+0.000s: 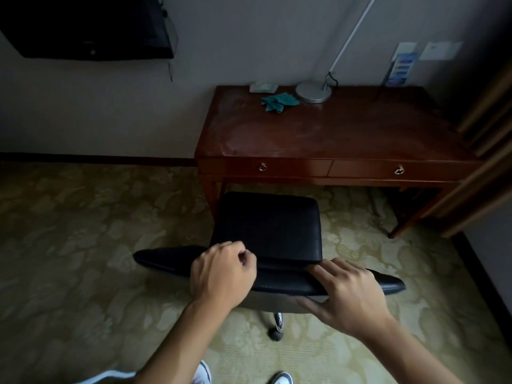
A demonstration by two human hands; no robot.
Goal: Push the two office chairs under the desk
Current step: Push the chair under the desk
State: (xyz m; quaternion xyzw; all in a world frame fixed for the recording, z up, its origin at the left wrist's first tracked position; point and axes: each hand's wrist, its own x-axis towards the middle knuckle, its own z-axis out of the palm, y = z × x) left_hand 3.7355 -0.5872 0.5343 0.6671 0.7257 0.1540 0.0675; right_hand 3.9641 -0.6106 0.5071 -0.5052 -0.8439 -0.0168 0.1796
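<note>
A black office chair [270,228] stands in front of the dark red wooden desk [332,134], its seat facing the desk's left half and its front edge near the desk's left leg. I look down on its curved backrest. My left hand [221,275] curls over the top of the backrest at its left part. My right hand [349,297] grips the backrest's right part, fingers on top and thumb underneath. One chair wheel [277,325] shows below the backrest. I see only one chair.
On the desk stand a lamp base [313,91], a green cloth [278,102] and a leaflet stand [399,67]. A television [88,26] hangs on the wall at the left. Wooden panels [487,139] close in the desk's right side. Patterned carpet spreads to the left.
</note>
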